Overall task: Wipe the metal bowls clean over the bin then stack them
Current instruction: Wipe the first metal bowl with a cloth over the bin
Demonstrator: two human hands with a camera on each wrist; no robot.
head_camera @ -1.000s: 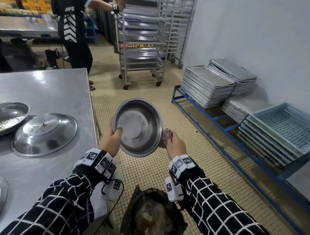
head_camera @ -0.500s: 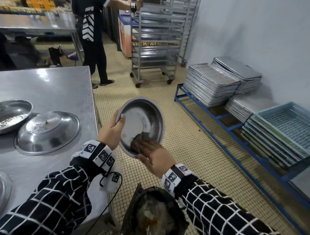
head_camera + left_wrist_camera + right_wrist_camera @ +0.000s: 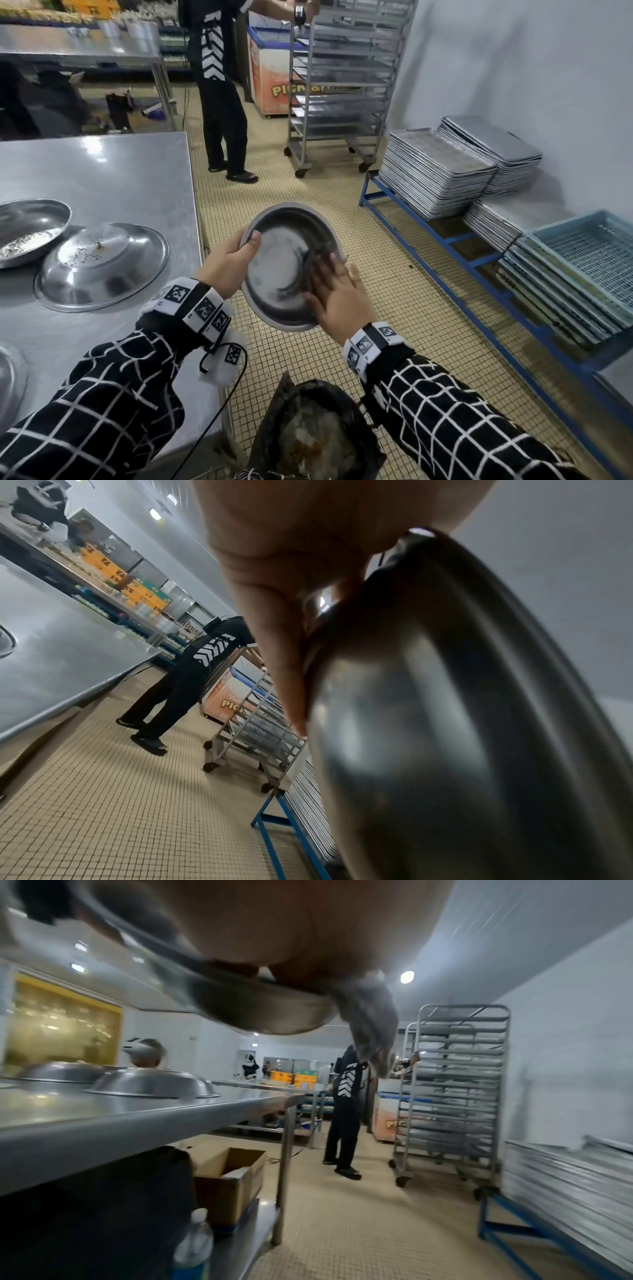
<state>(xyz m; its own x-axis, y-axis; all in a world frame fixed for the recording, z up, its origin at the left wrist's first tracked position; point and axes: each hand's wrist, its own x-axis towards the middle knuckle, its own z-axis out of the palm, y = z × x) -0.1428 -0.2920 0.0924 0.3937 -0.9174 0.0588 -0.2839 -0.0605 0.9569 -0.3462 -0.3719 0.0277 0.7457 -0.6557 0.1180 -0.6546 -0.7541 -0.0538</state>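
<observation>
A round metal bowl (image 3: pixel 274 270) is held tilted on edge above the floor, its inside facing me. My left hand (image 3: pixel 245 248) grips its left rim, thumb inside and fingers behind; the left wrist view shows those fingers (image 3: pixel 284 647) on the bowl's back (image 3: pixel 445 737). My right hand (image 3: pixel 330 277) lies flat inside the bowl's right half, straight fingers pressing a grey cloth (image 3: pixel 313 255) against the metal. The cloth (image 3: pixel 373 1034) hangs past the bowl's rim (image 3: pixel 260 1012) in the right wrist view. The dark-lined bin (image 3: pixel 274 411) stands below, nearer me than the bowl.
On the steel table (image 3: pixel 113 171) at left sit an upturned bowl (image 3: pixel 102 263), a bowl with crumbs (image 3: pixel 27 233), and another bowl's edge (image 3: pixel 10 377). A person (image 3: pixel 222 102) stands by a wheeled rack (image 3: pixel 339 85). Stacked trays (image 3: pixel 438 171) and a blue crate (image 3: pixel 596 250) fill the low right shelf.
My right hand came off the bowl's right rim, went inside with the cloth, and swept from the lower middle to the right side. The left hand kept its grip.
</observation>
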